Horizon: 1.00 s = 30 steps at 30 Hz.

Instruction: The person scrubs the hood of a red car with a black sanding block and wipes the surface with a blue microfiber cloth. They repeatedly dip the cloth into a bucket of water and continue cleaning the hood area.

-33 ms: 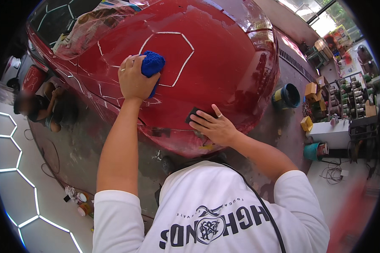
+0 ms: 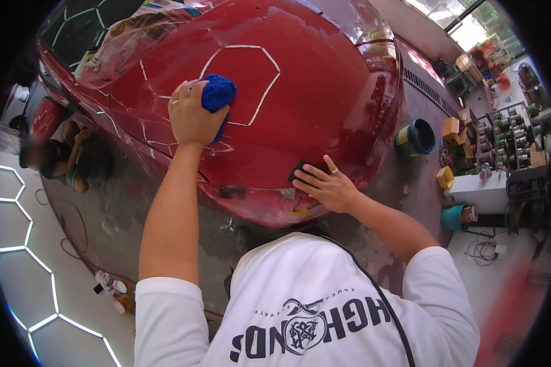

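Note:
A glossy red car hood [image 2: 312,116] spreads out in front of me, with hexagonal lights mirrored in its paint. My left hand [image 2: 194,119] is closed round a bunched blue microfiber cloth [image 2: 219,93] resting on the hood's left part. Nearer the front edge, my right hand [image 2: 330,188] lies low over the paint, its fingers pressing a small black sanding pad [image 2: 296,172] against the surface. The pad is partly hidden by those fingers. Scuffed, dull patches show on the red bumper [image 2: 251,205] below the hood.
Clear plastic sheeting [image 2: 125,49] covers the car's far left. A dark bucket [image 2: 417,138] stands on the floor to the right, before a rack of cans [image 2: 505,140]. At left a person [image 2: 64,156] crouches beside the car. A cable [image 2: 79,223] runs across the floor.
My right hand has slid to the right along the hood with the black sanding pad. My left hand and the blue cloth have shifted very slightly left.

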Each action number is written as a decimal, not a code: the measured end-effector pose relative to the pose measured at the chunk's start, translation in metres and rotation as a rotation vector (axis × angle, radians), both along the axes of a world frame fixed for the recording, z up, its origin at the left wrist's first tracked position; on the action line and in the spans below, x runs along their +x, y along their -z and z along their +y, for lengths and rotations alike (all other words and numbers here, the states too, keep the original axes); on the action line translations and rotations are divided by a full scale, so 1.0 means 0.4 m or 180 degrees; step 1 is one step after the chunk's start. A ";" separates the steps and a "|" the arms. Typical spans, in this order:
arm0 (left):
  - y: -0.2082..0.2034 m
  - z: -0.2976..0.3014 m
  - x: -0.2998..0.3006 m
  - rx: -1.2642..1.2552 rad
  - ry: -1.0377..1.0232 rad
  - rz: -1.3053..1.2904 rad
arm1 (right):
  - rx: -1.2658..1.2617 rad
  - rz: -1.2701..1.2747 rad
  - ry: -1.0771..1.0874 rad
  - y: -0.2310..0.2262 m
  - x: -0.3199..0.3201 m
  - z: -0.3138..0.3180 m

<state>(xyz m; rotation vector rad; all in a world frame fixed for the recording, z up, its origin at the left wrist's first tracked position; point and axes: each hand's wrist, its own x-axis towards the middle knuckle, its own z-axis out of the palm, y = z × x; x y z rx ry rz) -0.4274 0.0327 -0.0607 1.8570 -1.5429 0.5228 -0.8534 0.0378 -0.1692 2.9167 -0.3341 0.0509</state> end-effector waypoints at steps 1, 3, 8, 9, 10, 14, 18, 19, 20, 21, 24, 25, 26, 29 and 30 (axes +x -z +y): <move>0.001 -0.003 -0.006 0.0029 -0.0008 -0.0009 | 0.0039 0.0018 0.0044 0.021 -0.127 -0.027; 0.011 -0.013 -0.011 0.0000 0.0041 -0.0014 | 0.0147 -0.0101 -0.0026 0.045 -0.181 -0.038; 0.018 -0.021 -0.002 -0.0015 0.0065 -0.0209 | 0.0092 -0.0698 -0.0207 -0.003 0.121 0.000; 0.020 -0.019 -0.006 0.0074 0.0045 -0.0184 | 0.0228 -0.0647 -0.0110 -0.039 0.190 0.029; 0.012 -0.004 -0.001 0.0165 -0.0010 -0.0175 | 0.0370 -0.0611 -0.0049 -0.068 0.229 0.053; 0.022 -0.013 0.021 0.0210 0.0084 -0.0288 | 0.0273 -0.0566 0.0090 -0.016 0.027 -0.002; 0.010 -0.017 0.022 0.0311 0.0416 -0.0563 | 0.0761 0.0126 0.1508 -0.040 -0.414 -0.012; 0.003 -0.014 0.011 0.0496 0.0643 -0.0644 | 0.0648 -0.0020 0.1900 -0.065 -0.466 0.012; -0.014 -0.009 -0.002 0.0670 0.0876 -0.0750 | 0.0279 -0.0620 0.2335 -0.077 -0.492 0.051; -0.028 -0.006 -0.016 0.0858 0.1130 -0.0859 | 0.0730 -0.1359 0.3035 -0.054 -0.515 0.083; -0.030 -0.011 -0.072 0.1303 0.1875 -0.1015 | 0.2385 -0.4116 0.4702 0.007 -0.513 0.186; -0.027 -0.015 -0.101 0.1421 0.2091 -0.1138 | 0.3149 -0.5371 0.4901 0.018 -0.481 0.229; -0.029 -0.022 -0.146 0.1448 0.2323 -0.1169 | 0.3878 -0.6712 0.4918 0.020 -0.442 0.277; 0.030 -0.069 -0.240 0.1249 0.3375 -0.1206 | 0.3592 -0.6285 0.4897 0.031 -0.266 0.361; 0.044 -0.074 -0.293 0.1312 0.3410 -0.1227 | 0.3645 -0.6331 0.4850 0.006 -0.210 0.374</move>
